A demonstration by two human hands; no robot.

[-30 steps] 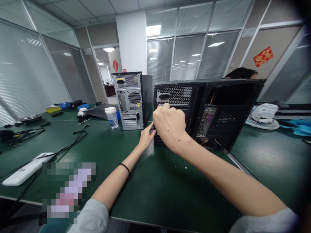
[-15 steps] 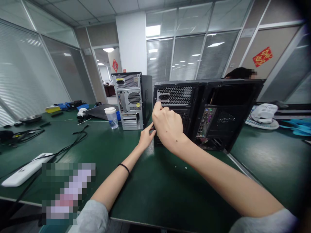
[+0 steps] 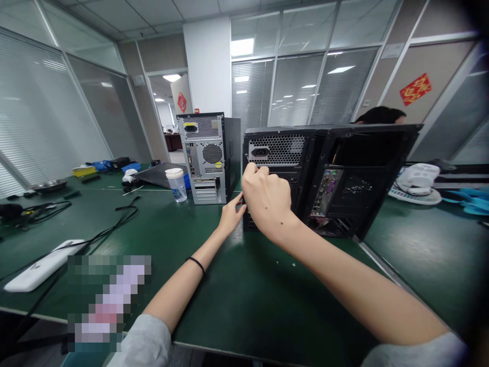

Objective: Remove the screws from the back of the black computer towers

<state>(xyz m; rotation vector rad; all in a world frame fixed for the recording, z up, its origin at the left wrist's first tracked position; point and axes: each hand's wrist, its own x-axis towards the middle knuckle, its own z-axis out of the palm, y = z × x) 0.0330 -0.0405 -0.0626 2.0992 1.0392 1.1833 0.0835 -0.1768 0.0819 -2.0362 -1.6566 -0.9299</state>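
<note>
A black computer case (image 3: 280, 131) stands upright on the green table, its back panel with a honeycomb grille and power socket facing me. My right hand (image 3: 267, 196) is closed in front of that panel's left edge. From the top of the fist a thin metal shaft (image 3: 248, 159), apparently a screwdriver's, points at a spot beside the socket; its handle is hidden in my palm. My left hand (image 3: 231, 214) rests against the lower left side of the case, fingers stretched out. A second black case (image 3: 346, 204) stands directly to the right, its port panel showing.
A silver-backed computer tower (image 3: 206, 158) stands behind on the left, beside a lidded plastic cup (image 3: 176, 184). Cables (image 3: 114, 224) and a white power strip-like block (image 3: 44, 266) lie at left. Small bits (image 3: 293, 264) lie before the case. A person's head (image 3: 382, 115) shows behind.
My right hand has sunk slightly, and more of the thin shaft now shows above it. The left hand stays against the case. The whole view has shifted a little.
</note>
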